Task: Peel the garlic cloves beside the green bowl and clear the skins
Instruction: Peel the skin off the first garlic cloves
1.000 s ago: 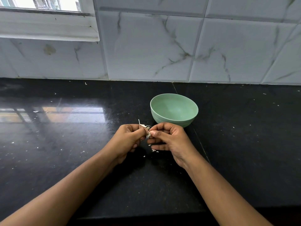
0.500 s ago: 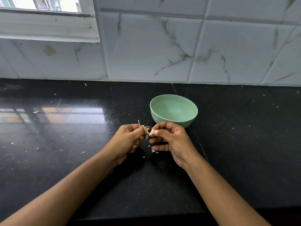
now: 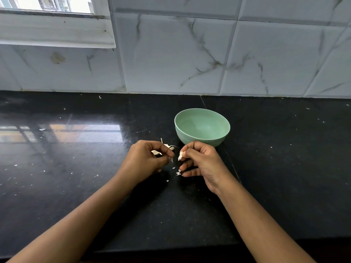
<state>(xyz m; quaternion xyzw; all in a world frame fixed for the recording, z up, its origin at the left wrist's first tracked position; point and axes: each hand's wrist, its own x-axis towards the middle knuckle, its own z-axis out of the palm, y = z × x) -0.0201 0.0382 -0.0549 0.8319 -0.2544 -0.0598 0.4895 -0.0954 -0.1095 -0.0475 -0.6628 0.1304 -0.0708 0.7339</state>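
on the black counter (image 3: 284, 168), just in front of the green bowl (image 3: 202, 138), the left hand (image 3: 146, 161) curls its fingers round a pale garlic piece (image 3: 156, 152); the right hand (image 3: 204, 165), slightly apart, pinches a white bit (image 3: 180, 155), clove or skin i cannot tell; skin flakes (image 3: 178, 173) lie below them.

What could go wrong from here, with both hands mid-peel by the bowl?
1. The garlic piece is held only by a light pinch of the right hand; it could slip onto the countertop.
2. Loose skins poking out of the left hand may drop among the flakes scattered below, adding cleanup.
3. The green bowl sits just behind both hands; a jerk could knock it.
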